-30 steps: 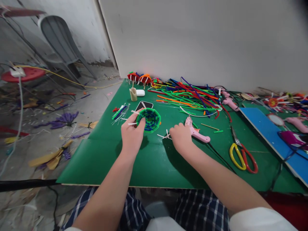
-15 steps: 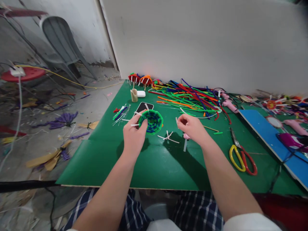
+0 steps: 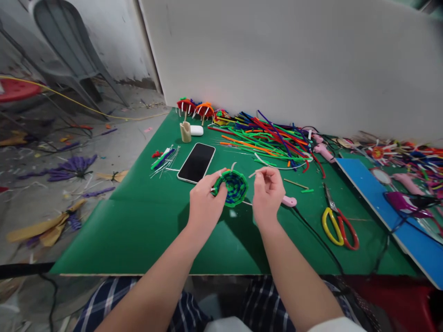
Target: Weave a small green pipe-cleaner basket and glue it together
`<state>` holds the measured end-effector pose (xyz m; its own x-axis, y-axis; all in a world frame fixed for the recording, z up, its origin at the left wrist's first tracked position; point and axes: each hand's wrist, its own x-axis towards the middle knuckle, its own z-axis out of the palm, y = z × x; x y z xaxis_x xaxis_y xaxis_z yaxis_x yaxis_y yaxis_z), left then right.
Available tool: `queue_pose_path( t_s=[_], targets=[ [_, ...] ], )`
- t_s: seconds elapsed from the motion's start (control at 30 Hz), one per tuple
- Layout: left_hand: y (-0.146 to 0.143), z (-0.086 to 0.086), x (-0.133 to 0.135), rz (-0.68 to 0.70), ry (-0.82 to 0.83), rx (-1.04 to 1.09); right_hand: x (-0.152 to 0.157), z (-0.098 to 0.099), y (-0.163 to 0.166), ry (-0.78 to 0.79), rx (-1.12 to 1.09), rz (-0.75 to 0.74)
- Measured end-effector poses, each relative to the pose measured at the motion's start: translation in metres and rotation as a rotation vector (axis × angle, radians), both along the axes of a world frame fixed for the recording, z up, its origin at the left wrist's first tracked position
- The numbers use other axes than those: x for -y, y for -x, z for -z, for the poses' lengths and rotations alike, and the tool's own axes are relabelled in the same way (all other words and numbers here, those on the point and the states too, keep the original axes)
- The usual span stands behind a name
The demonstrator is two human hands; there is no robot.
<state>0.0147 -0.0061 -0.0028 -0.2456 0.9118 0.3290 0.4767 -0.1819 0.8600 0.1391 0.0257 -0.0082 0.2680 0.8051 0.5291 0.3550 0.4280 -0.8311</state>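
Observation:
My left hand (image 3: 207,196) grips a small round bowl (image 3: 235,191), woven from green and blue fuzzy stems, by its left rim. The hollow side faces me, and short white strips stick out from its edge. To the right, my right hand (image 3: 268,191) pinches a narrow white strip (image 3: 252,174) between thumb and fingertips, apart from the bowl. Behind that hand a pink glue gun (image 3: 289,201) lies on the green table (image 3: 145,235); only its handle end and cable show. A smartphone (image 3: 196,162) lies beyond my left hand.
Red-and-yellow-handled scissors (image 3: 334,226) lie to the right, beside a blue board (image 3: 367,193). A pile of coloured fuzzy stems (image 3: 270,138) runs along the wall. Red and orange mushroom-like pieces (image 3: 204,109), a beige cup-shaped piece (image 3: 185,132) and a white case (image 3: 197,130) stand far left.
My hands have come closer together, the bowl shifting right and nearer me. More of the phone and the glue gun's handle now show. The view has turned slightly right.

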Motion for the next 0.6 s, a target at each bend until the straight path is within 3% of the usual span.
queue_pose_path(
  t_s=[0.6],
  targets=[
    [-0.0007,0.0039,0.0008,0.023,-0.023,-0.003,-0.0008,0.0061,0.0067,-0.023,0.115,-0.018]
  ],
)
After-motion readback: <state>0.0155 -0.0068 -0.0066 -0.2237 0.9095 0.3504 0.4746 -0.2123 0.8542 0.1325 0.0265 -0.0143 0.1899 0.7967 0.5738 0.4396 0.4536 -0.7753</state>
